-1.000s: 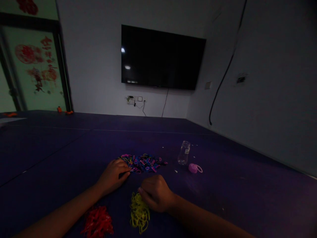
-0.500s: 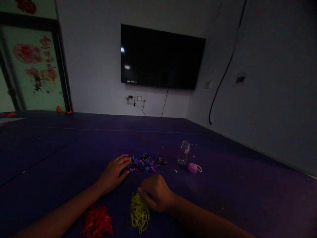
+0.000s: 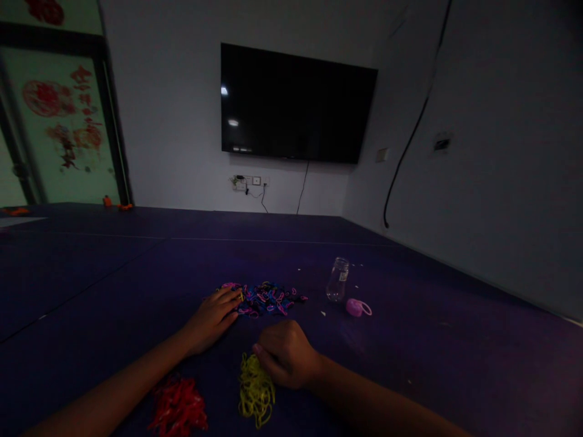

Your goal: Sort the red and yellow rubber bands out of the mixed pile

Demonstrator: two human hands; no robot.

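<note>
My left hand (image 3: 214, 318) lies with its fingers stretched out over the left edge of a mixed pile of small rubber bands (image 3: 271, 298), blue, pink, purple and dark. A bit of yellow shows by its fingertips. My right hand (image 3: 289, 355) is closed in a loose fist against the upper right side of a pile of yellow rubber bands (image 3: 255, 391). Whatever its fingers hold, if anything, is hidden. A heap of red rubber bands (image 3: 179, 408) sits near my left forearm, at the bottom of the view.
An open clear bottle (image 3: 337, 280) stands right of the mixed pile, its pink looped cap (image 3: 355, 308) beside it. Small white scraps dot the purple surface (image 3: 410, 340). A television (image 3: 298, 103) hangs on the far wall, and a black cable (image 3: 412, 136) runs down the right wall.
The thumb of my left hand has drawn in closer to the fingers, and the hand lies flatter on the pile. My right hand has not visibly moved.
</note>
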